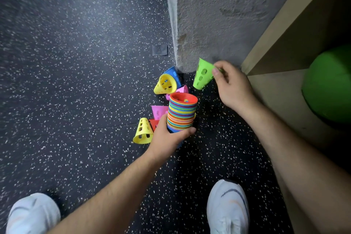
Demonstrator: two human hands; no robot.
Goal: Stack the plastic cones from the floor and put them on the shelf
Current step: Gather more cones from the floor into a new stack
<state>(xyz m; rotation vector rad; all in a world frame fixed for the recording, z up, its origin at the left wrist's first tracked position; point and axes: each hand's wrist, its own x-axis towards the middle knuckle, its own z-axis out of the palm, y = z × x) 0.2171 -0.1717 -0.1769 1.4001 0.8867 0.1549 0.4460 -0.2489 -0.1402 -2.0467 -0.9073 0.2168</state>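
Gripping the cone stack (182,115) low down with the left hand (168,137), fingers curled round. Pinching a green cone (202,74) with the right hand (234,86), just up and right of the stack's top.

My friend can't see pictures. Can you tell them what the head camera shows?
A person's left hand holds a tall stack of colourful cones while the right hand pinches a green cone near it. More loose cones in yellow, pink, blue and red lie on the speckled floor near a wooden shelf.
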